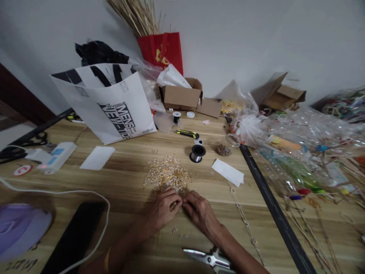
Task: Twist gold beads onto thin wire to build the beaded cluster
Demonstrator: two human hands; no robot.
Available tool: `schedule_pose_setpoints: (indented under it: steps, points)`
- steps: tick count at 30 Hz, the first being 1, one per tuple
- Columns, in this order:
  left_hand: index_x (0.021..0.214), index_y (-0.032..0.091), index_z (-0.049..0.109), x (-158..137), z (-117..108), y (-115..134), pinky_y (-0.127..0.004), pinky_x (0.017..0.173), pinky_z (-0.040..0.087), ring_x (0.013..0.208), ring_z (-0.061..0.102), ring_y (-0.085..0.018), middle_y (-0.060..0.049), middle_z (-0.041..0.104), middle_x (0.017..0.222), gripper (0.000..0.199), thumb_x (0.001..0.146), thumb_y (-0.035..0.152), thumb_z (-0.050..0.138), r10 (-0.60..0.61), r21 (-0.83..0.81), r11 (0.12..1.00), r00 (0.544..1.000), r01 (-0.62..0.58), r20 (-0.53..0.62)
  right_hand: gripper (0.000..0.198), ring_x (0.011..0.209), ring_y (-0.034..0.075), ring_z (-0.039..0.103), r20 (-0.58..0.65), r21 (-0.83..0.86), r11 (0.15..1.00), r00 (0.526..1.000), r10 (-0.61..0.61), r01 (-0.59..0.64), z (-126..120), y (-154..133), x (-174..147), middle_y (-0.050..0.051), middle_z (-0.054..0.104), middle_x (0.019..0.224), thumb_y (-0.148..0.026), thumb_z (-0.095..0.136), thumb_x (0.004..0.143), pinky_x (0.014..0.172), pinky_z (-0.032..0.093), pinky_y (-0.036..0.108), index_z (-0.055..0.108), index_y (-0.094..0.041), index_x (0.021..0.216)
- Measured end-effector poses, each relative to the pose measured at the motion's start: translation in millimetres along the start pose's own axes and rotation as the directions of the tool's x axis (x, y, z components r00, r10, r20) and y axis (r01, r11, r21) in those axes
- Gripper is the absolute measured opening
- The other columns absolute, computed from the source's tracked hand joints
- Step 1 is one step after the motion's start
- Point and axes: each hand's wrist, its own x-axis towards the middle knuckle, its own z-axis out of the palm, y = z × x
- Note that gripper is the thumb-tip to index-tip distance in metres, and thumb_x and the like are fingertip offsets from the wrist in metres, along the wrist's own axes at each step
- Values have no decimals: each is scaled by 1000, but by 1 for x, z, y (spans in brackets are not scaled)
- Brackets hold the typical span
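My left hand [164, 208] and my right hand [201, 211] meet fingertip to fingertip over the wooden table, both closed in a pinch. Whatever lies between the fingers is too small to make out. Right behind them spreads a loose pile of small gold and silver wire-like pieces [168, 173]. A few tiny bits [174, 230] lie on the wood in front of the hands. Below my right forearm rests a pair of metal shears [209, 258], partly hidden by the arm. To the right a thin beaded strand [244, 219] with a ring at its end runs toward me.
Behind the pile are a black wire spool [197, 153], a yellow-black box cutter [186, 133] and a clear jar of beads [224, 149]. A white paper bag [105, 102], power strip [58, 156] and black phone-like slab [75, 236] occupy the left. Plastic bags [299, 140] crowd the right.
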Motion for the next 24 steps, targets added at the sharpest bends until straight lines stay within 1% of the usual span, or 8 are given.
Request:
schedule_pose_setpoints:
  steps: [6,9,10,11,14,17,20,24]
  points:
    - [67,16,60,6,-6,3,-24,64,41,69,53,-14,-3,59,68,15,79,10,52,-31,-5,999,999,32,30,12,63,13,52,40,83,988,991,127,-130,-15,-8,8,1,56,69,-14,53,82,58,38,21,59,-17,71]
    - [66,16,60,10,-8,4,-23,63,40,67,53,-14,-2,59,66,15,78,9,53,-47,5,999,998,47,47,8,61,12,50,76,132,967,975,207,-216,-20,-6,13,-1,55,66,-16,55,79,56,37,20,60,-16,73]
    - [66,16,60,11,-9,4,-24,64,40,67,53,-14,-2,59,66,15,77,9,54,-50,13,999,997,50,53,7,61,12,50,81,132,966,974,214,-223,-20,-4,15,-1,55,67,-16,56,79,56,36,20,60,-16,73]
    - [65,16,60,12,-10,4,-24,64,40,67,53,-14,-2,59,66,15,77,9,54,-53,22,998,997,52,59,6,61,12,50,85,117,970,975,204,-213,-20,-2,16,-1,56,67,-17,56,78,56,36,20,61,-16,74]
    - [66,16,61,14,-11,5,-24,67,41,67,54,-14,-1,60,65,15,77,9,53,-61,49,997,995,57,73,10,60,12,49,84,50,990,988,130,-134,-20,4,18,0,56,67,-17,54,79,56,35,21,60,-16,72]
    - [66,16,61,16,-11,4,-24,67,41,67,54,-14,-1,61,66,16,77,8,53,-75,70,995,992,69,101,11,62,13,51,87,28,996,993,79,-81,-19,9,17,1,57,70,-17,51,81,58,36,21,60,-17,73]
    - [67,16,62,18,-8,3,-24,67,41,67,54,-14,-1,61,67,15,77,8,54,-102,93,992,986,90,130,12,62,13,51,69,34,997,995,70,-73,-18,13,12,2,57,71,-18,50,82,59,37,22,59,-17,74]
    - [73,16,64,25,-4,0,-26,71,42,74,55,-15,-2,63,72,14,81,11,54,-121,172,980,986,99,118,14,61,13,50,-7,92,991,995,102,-101,-13,19,6,2,57,69,-21,50,82,58,38,22,58,-17,71]
